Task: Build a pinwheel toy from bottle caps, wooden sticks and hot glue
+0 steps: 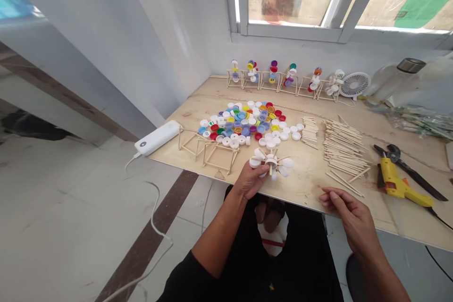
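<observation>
Over the table's front edge, my left hand [250,180] is closed around a small wheel of white bottle caps on wooden sticks [271,162]. Its caps fan out around a central cap, with a stick poking through the middle. My right hand [348,210] is at the table edge to the right, fingers curled and thumb against them; whether anything is between them is hidden. Beyond the wheel lies a heap of coloured bottle caps [244,125]. Two stick frames [220,158] stand left of my left hand.
Wooden sticks [345,146] lie in piles right of the caps. A yellow glue gun [398,184] and black-handled cutters [417,174] are at far right. Along the wall stand several finished cap wheels on frames [273,75] and a white fan [355,85]. A white power bank [157,138] overhangs the left edge.
</observation>
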Tool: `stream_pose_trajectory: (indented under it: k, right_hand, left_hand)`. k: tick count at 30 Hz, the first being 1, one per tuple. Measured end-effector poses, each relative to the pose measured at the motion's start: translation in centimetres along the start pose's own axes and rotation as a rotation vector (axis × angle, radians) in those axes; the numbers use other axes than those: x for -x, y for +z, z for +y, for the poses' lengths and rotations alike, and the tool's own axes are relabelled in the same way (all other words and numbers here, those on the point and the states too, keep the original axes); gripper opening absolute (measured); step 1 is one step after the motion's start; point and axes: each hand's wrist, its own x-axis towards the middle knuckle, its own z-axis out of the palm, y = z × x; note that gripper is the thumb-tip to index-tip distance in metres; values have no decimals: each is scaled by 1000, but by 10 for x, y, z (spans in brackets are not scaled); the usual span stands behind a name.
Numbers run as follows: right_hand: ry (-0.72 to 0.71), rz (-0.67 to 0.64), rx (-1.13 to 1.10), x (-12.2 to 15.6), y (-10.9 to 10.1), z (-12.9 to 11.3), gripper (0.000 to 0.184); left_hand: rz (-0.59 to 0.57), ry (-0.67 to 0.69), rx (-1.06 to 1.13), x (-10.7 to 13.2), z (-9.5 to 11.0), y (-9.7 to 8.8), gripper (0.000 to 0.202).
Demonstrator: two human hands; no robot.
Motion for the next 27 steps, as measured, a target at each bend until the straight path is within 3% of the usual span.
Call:
stream_pose_trajectory:
  k: [7, 19, 27]
  right_hand:
    - [-167, -8, 117, -28, 16, -28, 33]
    - [-818, -258, 712, -109, 89, -41, 37]
    - [-953, -256, 1021, -123, 126, -41, 40]
  left_hand:
    - [-15, 11, 19, 0, 0, 1, 40]
    - [-99, -12, 43, 2, -1, -6, 44]
    - [-114, -18, 65, 0, -2, -8, 44]
